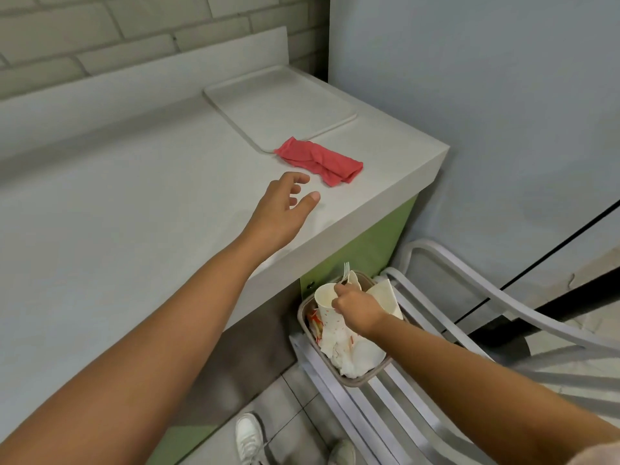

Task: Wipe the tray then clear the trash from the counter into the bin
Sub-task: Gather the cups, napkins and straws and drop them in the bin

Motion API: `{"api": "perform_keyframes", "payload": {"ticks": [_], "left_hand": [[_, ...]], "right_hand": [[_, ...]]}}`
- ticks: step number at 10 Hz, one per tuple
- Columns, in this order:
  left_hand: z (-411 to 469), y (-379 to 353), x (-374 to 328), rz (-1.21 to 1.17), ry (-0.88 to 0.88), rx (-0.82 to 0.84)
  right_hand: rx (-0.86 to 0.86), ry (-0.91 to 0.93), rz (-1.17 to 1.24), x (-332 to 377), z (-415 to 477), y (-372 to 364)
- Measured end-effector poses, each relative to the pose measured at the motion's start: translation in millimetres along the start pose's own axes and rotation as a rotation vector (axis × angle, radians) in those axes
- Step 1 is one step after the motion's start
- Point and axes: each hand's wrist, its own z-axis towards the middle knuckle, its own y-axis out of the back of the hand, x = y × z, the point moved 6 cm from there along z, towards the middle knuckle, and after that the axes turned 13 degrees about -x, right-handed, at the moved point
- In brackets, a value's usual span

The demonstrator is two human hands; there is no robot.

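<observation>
While pinching a fork (345,269) with the right hand (359,308), hovering over the bin (303,317) containing cup (327,308) and napkins (355,359). Spreading the left hand (280,213) slack-fingered, empty.

Red cloth (320,161), pale grey tray (235,109), white orange-patterned cup (330,317), green cabinet front (362,250)

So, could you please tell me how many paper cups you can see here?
1: the paper cup is in the bin beside the counter, its rim pinched by the right hand. Others may be hidden under the crumpled paper there.
</observation>
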Motion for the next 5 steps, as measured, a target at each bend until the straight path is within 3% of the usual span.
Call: {"api": "perform_keyframes", "payload": {"ticks": [3, 5], "left_hand": [[-15, 2, 2, 0.085, 0.001, 0.007], [-15, 19, 2, 0.118, -0.031, 0.006]], "right_hand": [[0.152, -0.106, -0.031, 0, 5, -24], [0.199, -0.184, -0.074, -5, 16, 5]]}}
